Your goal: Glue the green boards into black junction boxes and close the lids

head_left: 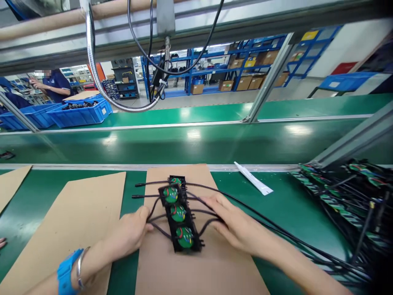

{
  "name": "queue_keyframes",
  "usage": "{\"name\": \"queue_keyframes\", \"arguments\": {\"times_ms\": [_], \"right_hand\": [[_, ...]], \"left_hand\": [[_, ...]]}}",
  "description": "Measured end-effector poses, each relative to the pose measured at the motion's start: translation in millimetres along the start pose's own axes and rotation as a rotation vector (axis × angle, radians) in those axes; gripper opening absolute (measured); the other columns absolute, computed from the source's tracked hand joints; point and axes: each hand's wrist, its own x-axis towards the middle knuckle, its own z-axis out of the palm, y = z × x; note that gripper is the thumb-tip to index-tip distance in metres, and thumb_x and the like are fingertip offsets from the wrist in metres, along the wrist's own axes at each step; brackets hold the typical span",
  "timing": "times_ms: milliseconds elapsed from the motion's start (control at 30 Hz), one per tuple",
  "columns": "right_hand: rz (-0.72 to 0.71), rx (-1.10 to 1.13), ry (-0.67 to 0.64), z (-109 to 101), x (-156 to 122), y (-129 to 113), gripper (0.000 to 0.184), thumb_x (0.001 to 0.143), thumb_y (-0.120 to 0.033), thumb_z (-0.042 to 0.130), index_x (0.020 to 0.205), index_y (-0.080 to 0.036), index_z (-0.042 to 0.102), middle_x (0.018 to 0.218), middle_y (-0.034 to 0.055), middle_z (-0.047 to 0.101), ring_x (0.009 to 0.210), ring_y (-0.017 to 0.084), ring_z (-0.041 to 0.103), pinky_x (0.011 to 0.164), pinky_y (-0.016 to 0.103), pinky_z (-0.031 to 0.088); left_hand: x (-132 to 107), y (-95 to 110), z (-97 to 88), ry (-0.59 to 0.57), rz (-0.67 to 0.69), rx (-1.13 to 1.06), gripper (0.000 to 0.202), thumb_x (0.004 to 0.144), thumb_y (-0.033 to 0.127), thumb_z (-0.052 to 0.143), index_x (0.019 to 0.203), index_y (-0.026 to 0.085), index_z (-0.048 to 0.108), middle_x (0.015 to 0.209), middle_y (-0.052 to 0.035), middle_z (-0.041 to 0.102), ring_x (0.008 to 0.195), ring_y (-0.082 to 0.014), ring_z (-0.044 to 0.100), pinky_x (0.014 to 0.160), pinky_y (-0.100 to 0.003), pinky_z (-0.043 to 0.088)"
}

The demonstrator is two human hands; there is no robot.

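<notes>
Glossy green benchtop [307, 217], smooth brown cardboard [166, 272], left hand [133, 229] pinching slim black cables [161, 232], right hand [229, 221] curled round others, and between them, over cardboard, square black plastic modules [180, 225], round green circuit boards [178, 213].

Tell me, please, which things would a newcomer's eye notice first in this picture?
Probably the black housings with round green boards, in the middle over a cardboard sheet, with the left hand and right hand gripping black cables on either side. Next, the bright blue wristband at lower left. On the green work surface, a white tube lies right of the cardboard, and a tangled heap of parts at far right.
</notes>
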Motion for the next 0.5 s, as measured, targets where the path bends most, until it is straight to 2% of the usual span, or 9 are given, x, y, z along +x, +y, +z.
{"name": "queue_keyframes", "arguments": {"times_ms": [133,200,300,333,400,500], "right_hand": [[0.137,-0.026,-0.016,-8,40,39,0.051,0.089,-0.024,0.049,0.139,-0.019,0.04,0.12,0.0132,0.051,0.112,0.024,0.054,0.097,0.038,0.045],[0.186,-0.081,-0.059,-6,50,52,0.054,0.085,-0.027,0.055,0.137,-0.02,0.044,0.122,0.0126,0.051,0.11,0.024,0.056,0.094,0.036,0.046],[0.215,-0.17,-0.088,3,56,58,0.067,0.07,-0.023,0.064,0.134,-0.017,0.045,0.117,0.0137,0.055,0.105,0.028,0.057,0.086,0.037,0.047],[0.222,-0.204,-0.091,7,57,57,0.067,0.067,-0.02,0.065,0.131,-0.015,0.048,0.114,0.0146,0.057,0.105,0.03,0.055,0.086,0.039,0.046],[0.241,-0.272,-0.101,16,58,51,0.053,0.063,-0.013,0.062,0.115,-0.01,0.055,0.103,0.016,0.06,0.103,0.033,0.054,0.085,0.041,0.043],[0.301,-0.351,-0.113,21,46,43,0.037,0.065,-0.002,0.052,0.101,-0.008,0.058,0.095,0.0159,0.061,0.082,0.028,0.06,0.069,0.034,0.042]], "left_hand": [[51,-19,-31.8,0.069,0.05,0.071,0.026,0.094,0.021,0.037,0.12,0.017,0.038,0.098,-0.0113,0.063,0.087,-0.0254,0.064,0.07,-0.033,0.048],[70,-25,-41.9,0.072,0.101,0.125,0.038,0.089,0.029,0.051,0.123,0.016,0.039,0.107,-0.0139,0.061,0.094,-0.028,0.063,0.076,-0.036,0.048],[83,-27,-41.6,0.087,0.16,0.204,0.058,0.076,0.044,0.067,0.12,0.014,0.046,0.12,-0.0179,0.054,0.106,-0.0338,0.056,0.087,-0.044,0.045],[84,-26,-38.4,0.092,0.173,0.225,0.054,0.076,0.046,0.067,0.117,0.014,0.049,0.12,-0.0178,0.053,0.108,-0.0344,0.054,0.09,-0.045,0.044],[85,-25,-31.0,0.092,0.18,0.259,0.034,0.083,0.038,0.059,0.107,0.015,0.054,0.115,-0.016,0.056,0.107,-0.0325,0.054,0.091,-0.045,0.043],[82,-31,-28.1,0.076,0.128,0.29,0.019,0.09,0.024,0.044,0.103,0.015,0.055,0.098,-0.0139,0.063,0.089,-0.0279,0.062,0.081,-0.041,0.048]]}}
